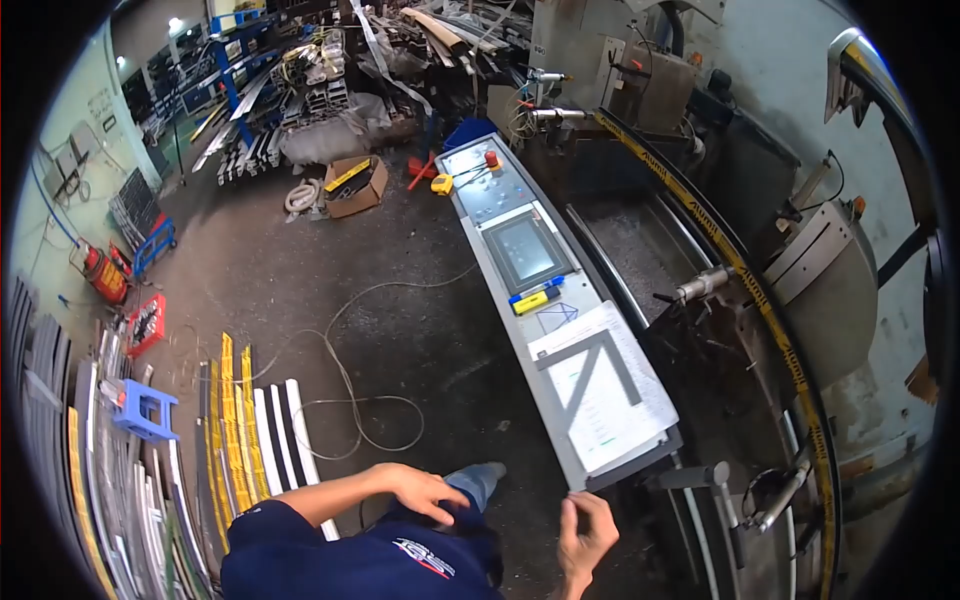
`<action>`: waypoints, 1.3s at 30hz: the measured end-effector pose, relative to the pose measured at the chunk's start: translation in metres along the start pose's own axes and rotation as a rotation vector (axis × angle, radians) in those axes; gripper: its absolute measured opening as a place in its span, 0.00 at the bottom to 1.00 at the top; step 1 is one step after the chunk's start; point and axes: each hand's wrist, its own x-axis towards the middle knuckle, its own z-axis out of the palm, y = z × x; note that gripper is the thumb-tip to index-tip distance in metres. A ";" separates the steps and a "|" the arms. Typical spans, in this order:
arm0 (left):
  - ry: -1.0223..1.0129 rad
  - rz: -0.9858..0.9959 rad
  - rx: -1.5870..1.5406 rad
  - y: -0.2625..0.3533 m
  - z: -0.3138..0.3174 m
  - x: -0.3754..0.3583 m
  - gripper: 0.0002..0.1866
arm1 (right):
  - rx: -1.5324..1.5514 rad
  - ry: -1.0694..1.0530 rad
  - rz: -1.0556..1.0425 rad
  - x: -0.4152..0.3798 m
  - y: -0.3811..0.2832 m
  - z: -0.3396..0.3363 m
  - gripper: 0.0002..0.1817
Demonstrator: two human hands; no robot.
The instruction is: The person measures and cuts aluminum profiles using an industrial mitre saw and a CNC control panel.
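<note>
My left hand (425, 493) is in front of my dark blue shirt (350, 550), its fingers loosely spread and holding nothing. My right hand (586, 532) is raised beside the near end of the grey control console (555, 430), fingers curled in with the thumb up; whether anything is between them is too small to tell. On the console lie papers (600, 440) with a grey angle square (625, 375), a yellow marker (536, 301) beside a blue one, a touch screen (525, 248), a red button (491, 159) and a yellow tape measure (442, 184).
A long curved profile with yellow tape (745, 270) runs along the machine at right. Profiles (240, 420) lie at left near a blue stool (147, 410). A cable (345, 375) loops over the floor. A cardboard box (357, 200) stands further back.
</note>
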 end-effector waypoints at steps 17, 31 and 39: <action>0.730 -0.310 0.054 -0.226 -0.022 -0.183 0.33 | 0.032 -0.132 -0.034 0.265 0.005 0.302 0.22; 0.979 -0.368 -0.541 -0.274 -0.076 -0.286 0.32 | -0.659 -0.153 0.209 0.483 0.094 0.437 0.35; 0.950 -0.572 -0.609 -0.348 -0.171 -0.276 0.30 | -0.656 -0.217 0.395 0.526 0.138 0.465 0.42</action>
